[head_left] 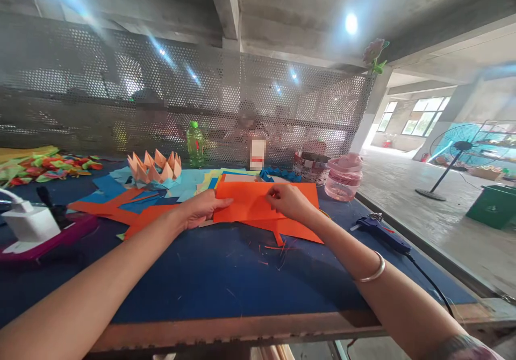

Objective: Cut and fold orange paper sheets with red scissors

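Note:
An orange sheet of paper (248, 196) is held up at a tilt over the middle of the blue table. My left hand (205, 207) grips its left end, thumb on the near face and fingers behind. Near the sheet's upper right part, my right hand (288, 201) has its thumb and fingertips pinched together at the paper. Beneath it lie more orange paper (302, 230) and a few thin orange strips. To the left, cut orange pieces (107, 209) rest among light blue sheets. A ring of folded peach paper points (155, 169) stands behind them.
A glue gun (382, 232) with a cord lies at the right. Behind are a pink-lidded plastic jar (343, 177), a patterned basket (310, 167) and a green bottle (195, 145). Colourful paper pieces (48, 166) and a white charger (30, 225) sit at the left.

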Demonstrator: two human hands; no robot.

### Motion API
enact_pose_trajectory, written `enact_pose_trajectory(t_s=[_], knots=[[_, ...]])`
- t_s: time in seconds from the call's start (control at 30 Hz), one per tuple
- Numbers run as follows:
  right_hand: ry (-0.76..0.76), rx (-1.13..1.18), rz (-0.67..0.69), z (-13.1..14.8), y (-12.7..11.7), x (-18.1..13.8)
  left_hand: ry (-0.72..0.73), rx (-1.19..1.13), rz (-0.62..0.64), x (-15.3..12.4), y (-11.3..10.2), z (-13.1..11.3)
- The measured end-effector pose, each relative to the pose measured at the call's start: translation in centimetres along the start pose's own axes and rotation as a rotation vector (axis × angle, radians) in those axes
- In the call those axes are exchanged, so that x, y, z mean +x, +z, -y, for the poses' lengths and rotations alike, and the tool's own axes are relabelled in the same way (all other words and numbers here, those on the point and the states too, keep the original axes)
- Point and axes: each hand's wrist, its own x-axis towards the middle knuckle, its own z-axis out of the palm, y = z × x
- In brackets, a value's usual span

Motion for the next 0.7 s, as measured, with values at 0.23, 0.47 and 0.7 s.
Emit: enact_pose_trajectory(t_s=[0.23,0.47,0.7], knots=[[0.121,-0.269,-0.286,-4.4,-3.9,0.9,0.063,-0.091,-0.118,0.6,-1.3,-0.9],[0.167,-0.408,-0.057,-9.0,-4.0,-0.4,0.15,-0.211,-0.214,1.0,-1.4,-0.9],[0.174,-0.421,0.064,-9.5,-3.2,-0.4,0.145,-0.197,-0.233,0.7,-1.3,-0.9]])
